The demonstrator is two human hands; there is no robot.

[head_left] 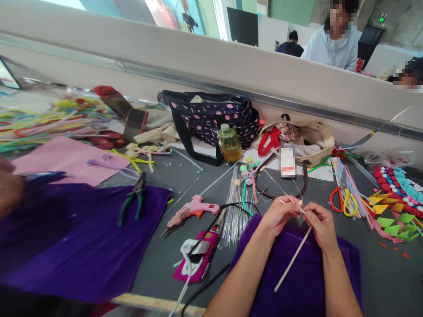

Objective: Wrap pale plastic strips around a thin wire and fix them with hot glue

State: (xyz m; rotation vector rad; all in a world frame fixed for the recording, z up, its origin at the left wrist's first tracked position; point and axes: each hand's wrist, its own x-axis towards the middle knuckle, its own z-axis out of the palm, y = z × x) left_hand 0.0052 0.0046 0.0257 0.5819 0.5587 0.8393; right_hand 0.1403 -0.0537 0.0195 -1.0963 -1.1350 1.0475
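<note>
Here, both hands pinching thin white stick (292, 259), left hand (278, 214), right hand (321, 224), over purple velvety cloth (297, 281)

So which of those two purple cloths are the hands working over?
The smaller purple cloth at lower right, under both hands. The bigger purple cloth at left carries only green-handled pliers.

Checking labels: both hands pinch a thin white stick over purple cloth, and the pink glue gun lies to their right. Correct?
Not quite. In the head view both the left hand and the right hand do pinch the thin white stick over the purple cloth, but the pink glue gun lies to their left, not their right.
</note>
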